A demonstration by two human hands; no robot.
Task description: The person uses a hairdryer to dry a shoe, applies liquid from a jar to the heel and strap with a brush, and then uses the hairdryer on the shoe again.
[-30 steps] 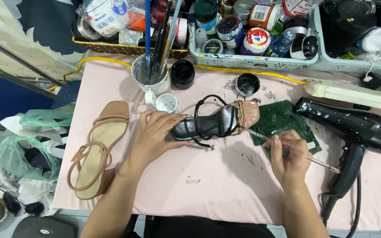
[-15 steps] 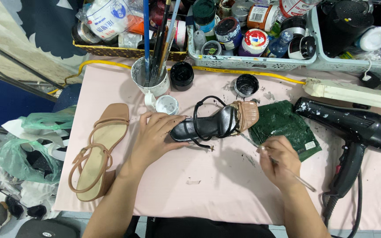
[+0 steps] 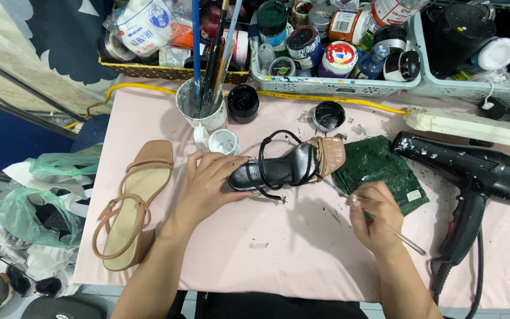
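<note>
Pink table (image 3: pixel 278 260): left hand (image 3: pixel 208 186) grips black sandal (image 3: pixel 284 168); right hand (image 3: pixel 373 215) pinches brush (image 3: pixel 394 230), tip near toe.

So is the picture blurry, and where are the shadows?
Head view: mostly sharp and evenly lit; soft shadows fall on the pink table beneath the black sandal and beside the right hand; the edges bend a bit, like the white bar.
</note>
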